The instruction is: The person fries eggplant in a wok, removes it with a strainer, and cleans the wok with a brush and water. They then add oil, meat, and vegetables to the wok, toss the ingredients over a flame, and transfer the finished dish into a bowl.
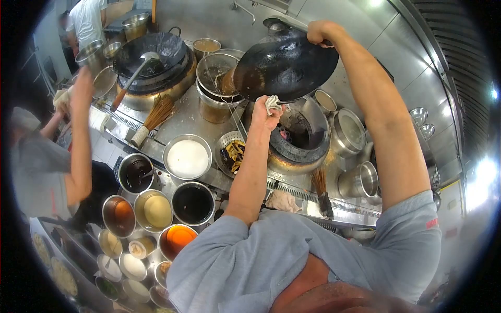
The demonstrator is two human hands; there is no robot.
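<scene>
Both my hands hold a black wok [292, 68], tilted to the left over the burner. My left hand [267, 116] is closed around its near handle through a folded cloth [272, 105]. My right hand [319, 34] grips the far right rim; a metal ladle [275, 24] lies beside that fist, behind the wok. Brown liquid [229, 82] runs off the wok's left edge into a strainer [215, 70] set on a steel pot [213, 108]. Beneath the wok is the round burner [313, 128]. A perforated bowl of cut eggplant-like pieces [234, 155] stands near my left forearm.
A second wok [148, 55] with a ladle [133, 78] sits at left, beside a bamboo brush [156, 115]. Sauce containers [193, 203] crowd the lower left. A co-worker's arm [81, 130] is raised there. Steel pots [359, 180] and another brush [320, 190] are at right.
</scene>
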